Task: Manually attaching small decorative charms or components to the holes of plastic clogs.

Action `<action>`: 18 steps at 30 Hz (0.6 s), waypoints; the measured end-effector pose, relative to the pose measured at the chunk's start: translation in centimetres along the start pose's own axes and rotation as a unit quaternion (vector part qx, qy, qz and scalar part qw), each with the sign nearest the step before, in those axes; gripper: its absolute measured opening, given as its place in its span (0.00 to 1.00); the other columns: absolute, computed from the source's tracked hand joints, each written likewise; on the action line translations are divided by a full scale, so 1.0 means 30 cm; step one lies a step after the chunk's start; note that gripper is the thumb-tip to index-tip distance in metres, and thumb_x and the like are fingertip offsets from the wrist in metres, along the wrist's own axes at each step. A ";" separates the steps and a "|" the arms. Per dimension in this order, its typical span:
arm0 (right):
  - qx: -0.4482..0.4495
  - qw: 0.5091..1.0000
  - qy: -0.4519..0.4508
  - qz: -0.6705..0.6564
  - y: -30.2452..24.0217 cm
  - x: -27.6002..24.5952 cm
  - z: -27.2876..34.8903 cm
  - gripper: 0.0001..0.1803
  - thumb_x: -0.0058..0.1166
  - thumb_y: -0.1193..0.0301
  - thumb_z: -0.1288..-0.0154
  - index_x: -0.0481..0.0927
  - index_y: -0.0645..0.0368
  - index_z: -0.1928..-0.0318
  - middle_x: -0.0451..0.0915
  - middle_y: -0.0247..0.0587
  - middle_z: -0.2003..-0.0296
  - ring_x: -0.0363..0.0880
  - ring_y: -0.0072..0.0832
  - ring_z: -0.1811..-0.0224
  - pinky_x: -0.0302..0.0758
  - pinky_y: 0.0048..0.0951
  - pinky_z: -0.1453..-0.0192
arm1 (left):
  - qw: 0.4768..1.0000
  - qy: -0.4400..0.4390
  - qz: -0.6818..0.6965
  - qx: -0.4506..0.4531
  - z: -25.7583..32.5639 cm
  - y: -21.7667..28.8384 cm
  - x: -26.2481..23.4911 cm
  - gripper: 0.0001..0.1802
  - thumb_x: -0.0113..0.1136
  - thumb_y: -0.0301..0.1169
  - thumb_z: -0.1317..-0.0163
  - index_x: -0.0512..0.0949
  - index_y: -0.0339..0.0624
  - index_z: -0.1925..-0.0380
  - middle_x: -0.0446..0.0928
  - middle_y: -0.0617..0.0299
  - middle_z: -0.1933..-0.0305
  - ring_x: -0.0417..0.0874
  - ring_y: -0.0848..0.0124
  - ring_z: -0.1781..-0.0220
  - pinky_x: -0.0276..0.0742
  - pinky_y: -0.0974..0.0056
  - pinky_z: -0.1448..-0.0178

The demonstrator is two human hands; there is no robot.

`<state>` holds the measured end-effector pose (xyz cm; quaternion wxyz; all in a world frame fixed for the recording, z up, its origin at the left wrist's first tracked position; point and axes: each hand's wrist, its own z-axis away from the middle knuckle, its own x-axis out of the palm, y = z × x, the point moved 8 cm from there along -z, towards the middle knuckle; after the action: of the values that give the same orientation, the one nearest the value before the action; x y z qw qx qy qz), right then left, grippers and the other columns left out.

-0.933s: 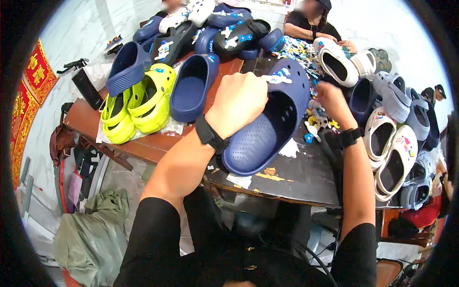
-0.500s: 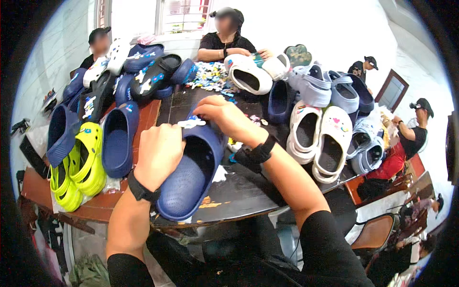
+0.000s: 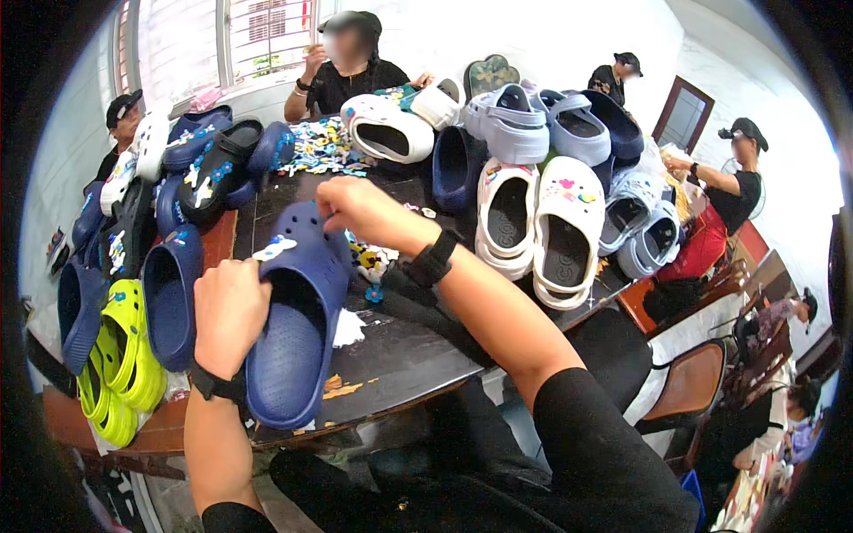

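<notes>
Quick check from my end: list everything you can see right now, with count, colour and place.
Held clog: one, navy, over the table's near edge, a white charm on its toe.
Table: one, dark top, centre.
Lime clogs: two, near left.
Navy clog: one, beside the lime pair.
Dark clogs: several, navy and black, far left.
White clogs: two, right of centre.
Pale grey-blue clogs: several, far right.
Charms: a multicoloured heap, far centre.
Chair: one, brown, right.
Other people: at least four, around the table's far side and right.
Left hand: grips the held clog's side.
Right hand: at its toe.
</notes>
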<state>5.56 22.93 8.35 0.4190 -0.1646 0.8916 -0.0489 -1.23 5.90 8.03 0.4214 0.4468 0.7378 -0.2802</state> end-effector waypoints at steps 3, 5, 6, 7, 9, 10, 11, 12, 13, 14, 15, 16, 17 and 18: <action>0.063 0.996 -0.001 0.058 0.142 -0.002 0.055 0.10 0.61 0.80 0.50 0.75 0.63 0.67 0.79 0.51 0.68 0.80 0.52 0.61 0.77 0.45 0.56 | 1.000 0.011 -0.012 -0.018 0.003 -0.022 -0.021 0.11 0.64 0.32 0.48 0.81 0.33 0.71 0.81 0.42 0.71 0.84 0.46 0.65 0.80 0.48 0.58; 0.111 0.986 -0.101 0.079 0.172 0.069 0.079 0.12 0.59 0.77 0.47 0.77 0.62 0.61 0.82 0.54 0.64 0.82 0.50 0.58 0.78 0.46 0.55 | 1.000 0.008 -0.023 -0.003 0.033 -0.057 -0.014 0.13 0.64 0.34 0.47 0.81 0.33 0.73 0.81 0.42 0.71 0.84 0.47 0.66 0.80 0.48 0.59; 0.135 0.978 -0.118 0.107 0.281 0.067 0.148 0.15 0.59 0.77 0.47 0.77 0.61 0.56 0.83 0.53 0.63 0.83 0.49 0.57 0.79 0.47 0.55 | 1.000 -0.004 -0.003 0.013 0.011 -0.012 -0.018 0.13 0.63 0.35 0.47 0.82 0.33 0.74 0.81 0.43 0.72 0.84 0.47 0.67 0.80 0.49 0.60; 0.243 0.951 -0.187 0.034 0.348 0.105 0.184 0.18 0.59 0.78 0.47 0.76 0.60 0.53 0.83 0.54 0.63 0.83 0.49 0.57 0.79 0.47 0.56 | 1.000 -0.023 0.004 0.008 0.007 -0.004 -0.023 0.14 0.63 0.37 0.46 0.82 0.33 0.76 0.81 0.43 0.72 0.84 0.48 0.67 0.81 0.49 0.61; 0.185 0.960 -0.187 0.101 0.262 0.042 0.173 0.15 0.61 0.77 0.47 0.77 0.60 0.57 0.83 0.52 0.63 0.83 0.48 0.56 0.79 0.45 0.55 | 0.999 -0.016 0.013 0.036 -0.004 0.008 0.013 0.15 0.63 0.38 0.46 0.83 0.35 0.78 0.80 0.43 0.75 0.85 0.49 0.69 0.81 0.50 0.62; 0.169 0.965 -0.161 0.118 0.224 0.012 0.144 0.14 0.60 0.78 0.46 0.78 0.61 0.56 0.83 0.52 0.62 0.83 0.47 0.55 0.78 0.43 0.53 | 0.999 -0.003 0.015 0.046 0.000 0.017 0.003 0.15 0.63 0.38 0.46 0.83 0.35 0.79 0.80 0.43 0.75 0.85 0.49 0.70 0.81 0.50 0.63; 0.158 0.968 -0.133 0.140 0.183 -0.016 0.114 0.14 0.60 0.78 0.44 0.78 0.61 0.56 0.82 0.52 0.60 0.82 0.46 0.54 0.78 0.41 0.51 | 0.998 0.000 0.019 0.053 0.005 0.024 0.000 0.14 0.64 0.37 0.47 0.83 0.36 0.79 0.80 0.44 0.76 0.85 0.49 0.71 0.81 0.49 0.64; 0.147 0.983 -0.083 0.065 0.136 -0.032 0.083 0.15 0.59 0.78 0.42 0.78 0.61 0.53 0.82 0.51 0.57 0.82 0.44 0.52 0.77 0.39 0.49 | 0.997 0.020 0.018 0.066 0.006 0.030 0.006 0.13 0.65 0.37 0.48 0.83 0.36 0.79 0.80 0.45 0.76 0.85 0.49 0.72 0.81 0.49 0.65; 0.140 0.990 -0.032 -0.011 0.089 -0.043 0.055 0.16 0.58 0.78 0.40 0.78 0.61 0.50 0.81 0.50 0.55 0.81 0.42 0.50 0.76 0.37 0.46 | 0.997 0.034 0.017 0.072 0.010 0.024 0.008 0.12 0.65 0.36 0.48 0.82 0.37 0.79 0.80 0.46 0.76 0.85 0.50 0.72 0.81 0.50 0.66; 0.107 0.990 -0.042 -0.086 0.026 -0.012 0.026 0.19 0.54 0.77 0.34 0.76 0.60 0.42 0.79 0.48 0.47 0.78 0.37 0.43 0.73 0.33 0.40 | 0.996 0.043 0.015 0.073 0.021 0.018 0.004 0.12 0.65 0.36 0.48 0.82 0.37 0.79 0.80 0.46 0.76 0.85 0.50 0.72 0.81 0.51 0.67; 0.063 0.982 -0.056 -0.171 -0.062 0.026 0.004 0.23 0.51 0.75 0.30 0.71 0.59 0.36 0.76 0.47 0.41 0.74 0.35 0.38 0.68 0.32 0.33 | 0.996 0.053 0.013 0.077 0.031 0.013 0.000 0.12 0.65 0.36 0.48 0.82 0.37 0.79 0.80 0.46 0.76 0.85 0.51 0.72 0.80 0.52 0.67; 0.028 0.981 -0.077 -0.173 -0.107 0.069 -0.001 0.23 0.49 0.73 0.28 0.69 0.60 0.34 0.75 0.47 0.40 0.73 0.36 0.36 0.66 0.33 0.31 | 0.996 0.049 0.012 0.077 0.034 0.012 0.007 0.12 0.65 0.36 0.48 0.82 0.37 0.79 0.80 0.46 0.76 0.85 0.51 0.72 0.80 0.52 0.67; -0.007 0.980 -0.096 -0.174 -0.147 0.103 -0.003 0.24 0.47 0.71 0.26 0.67 0.60 0.32 0.74 0.46 0.38 0.71 0.36 0.35 0.64 0.33 0.30 | 0.994 0.068 0.012 0.086 0.038 0.018 0.002 0.11 0.65 0.35 0.48 0.82 0.37 0.79 0.80 0.47 0.76 0.85 0.52 0.72 0.80 0.52 0.67; -0.005 0.974 -0.127 -0.190 -0.167 0.139 0.003 0.24 0.44 0.68 0.24 0.65 0.59 0.31 0.74 0.47 0.38 0.71 0.36 0.35 0.63 0.34 0.29 | 0.991 0.088 0.013 0.097 0.044 0.027 -0.012 0.11 0.65 0.35 0.49 0.82 0.38 0.78 0.81 0.48 0.76 0.85 0.52 0.72 0.80 0.53 0.67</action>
<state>4.42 16.81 6.37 0.5108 -0.3376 0.7840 -0.1020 0.07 5.08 7.66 0.3134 0.5180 0.7353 -0.3046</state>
